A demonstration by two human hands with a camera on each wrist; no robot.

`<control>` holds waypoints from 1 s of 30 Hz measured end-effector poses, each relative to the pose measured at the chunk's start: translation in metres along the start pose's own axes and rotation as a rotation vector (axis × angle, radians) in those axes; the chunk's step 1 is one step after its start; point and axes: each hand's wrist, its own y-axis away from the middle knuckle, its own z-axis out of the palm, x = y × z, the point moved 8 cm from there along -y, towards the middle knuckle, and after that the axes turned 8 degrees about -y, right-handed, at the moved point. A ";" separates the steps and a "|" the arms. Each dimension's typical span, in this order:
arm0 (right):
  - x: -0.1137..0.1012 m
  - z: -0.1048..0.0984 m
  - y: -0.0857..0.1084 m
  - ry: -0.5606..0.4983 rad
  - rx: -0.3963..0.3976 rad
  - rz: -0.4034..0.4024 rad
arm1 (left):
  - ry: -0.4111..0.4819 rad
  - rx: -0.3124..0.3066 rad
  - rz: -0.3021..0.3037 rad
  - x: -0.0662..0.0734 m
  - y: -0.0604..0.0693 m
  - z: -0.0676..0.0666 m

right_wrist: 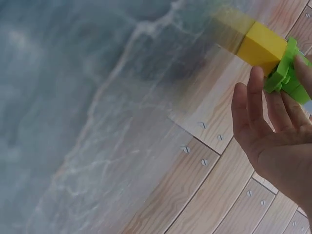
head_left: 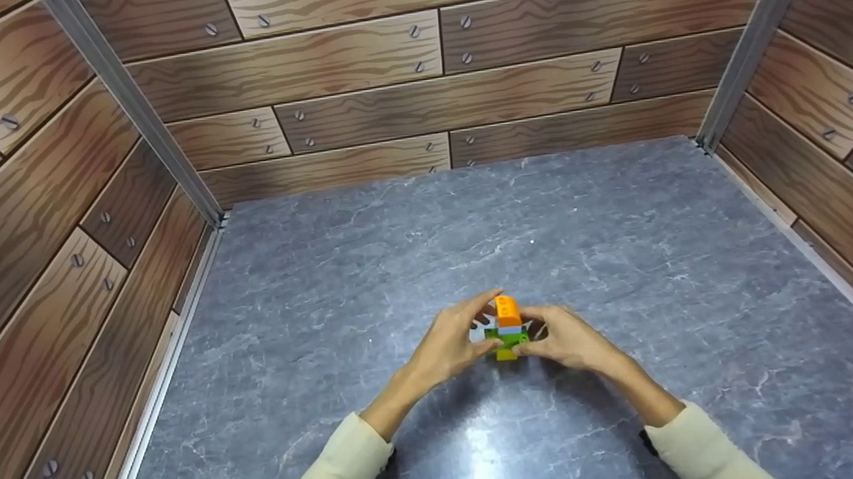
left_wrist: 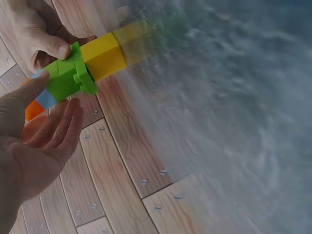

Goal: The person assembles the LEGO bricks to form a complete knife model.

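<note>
A small stack of toy building blocks stands upright on the grey marbled surface, between both hands. At its top is an orange block (head_left: 507, 311) with a curved top, above a light blue piece (left_wrist: 46, 99). Below come a green block (left_wrist: 62, 74) and a wider green plate (left_wrist: 84, 68). The yellow block (left_wrist: 103, 56) forms the base, its reflection showing in the surface. My left hand (head_left: 451, 338) pinches the stack around the green and light blue pieces, thumb on the near side. My right hand (head_left: 569, 338) grips the green part from the other side, its far fingertips partly hidden.
The glossy grey tabletop (head_left: 341, 272) spreads around the hands. Wood-plank-patterned walls stand at the back (head_left: 361, 55), the left (head_left: 54, 284) and the right (head_left: 809, 107), with metal corner posts (head_left: 140, 111) between them.
</note>
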 end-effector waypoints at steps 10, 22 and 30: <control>-0.017 -0.018 0.012 0.051 0.174 -0.096 | -0.162 -0.027 -0.049 -0.008 0.005 0.009; -0.021 -0.020 -0.001 0.011 0.210 -0.088 | -0.085 -0.026 -0.118 -0.017 -0.003 0.013; -0.011 -0.024 -0.018 -0.014 0.250 0.036 | -0.027 0.005 -0.216 -0.027 -0.009 0.013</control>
